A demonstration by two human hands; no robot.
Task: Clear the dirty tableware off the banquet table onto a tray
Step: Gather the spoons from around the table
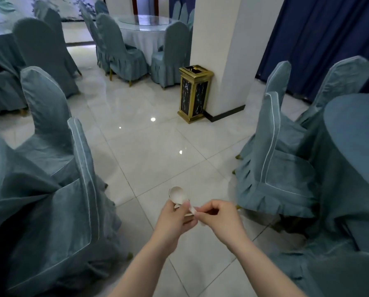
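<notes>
Head view is showing both hands held low over the tiled floor, between covered chairs. The left hand is grasping a white spoon, with the bowl of the spoon sticking up beyond the fingers. The right hand is pinching a small white piece (I cannot tell what it is exactly) just beside the left thumb, so the two hands are almost touching. A chair is standing left of the left hand, another chair right of the right hand. Far beyond the hands, a gold-framed bin is standing against a white pillar.
</notes>
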